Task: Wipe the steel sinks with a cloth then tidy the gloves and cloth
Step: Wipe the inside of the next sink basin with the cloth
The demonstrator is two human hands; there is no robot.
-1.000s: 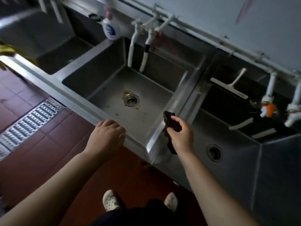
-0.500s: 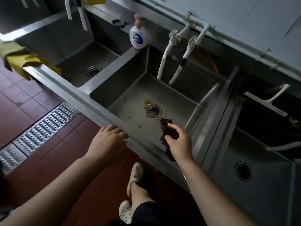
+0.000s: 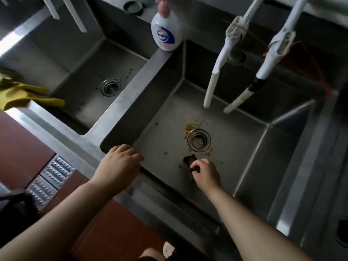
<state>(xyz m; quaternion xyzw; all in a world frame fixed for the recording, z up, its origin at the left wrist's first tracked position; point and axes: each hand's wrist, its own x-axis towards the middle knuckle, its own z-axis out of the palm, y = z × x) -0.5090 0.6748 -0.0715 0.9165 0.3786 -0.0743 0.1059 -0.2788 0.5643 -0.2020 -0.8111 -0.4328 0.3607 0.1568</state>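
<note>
Right hand (image 3: 206, 173) now lower in steel sink (image 3: 244, 140), gripping dark crumpled cloth (image 3: 190, 162), left hand (image 3: 120, 164) curled on rim

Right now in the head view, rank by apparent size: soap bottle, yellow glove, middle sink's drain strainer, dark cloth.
1. yellow glove, partly cut off by the frame
2. soap bottle
3. drain strainer
4. dark cloth, mostly hidden in the right hand

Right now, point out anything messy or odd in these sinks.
Brown stains ring the drain in the middle sink. A yellow glove lies draped over the left sink's front rim.
</note>
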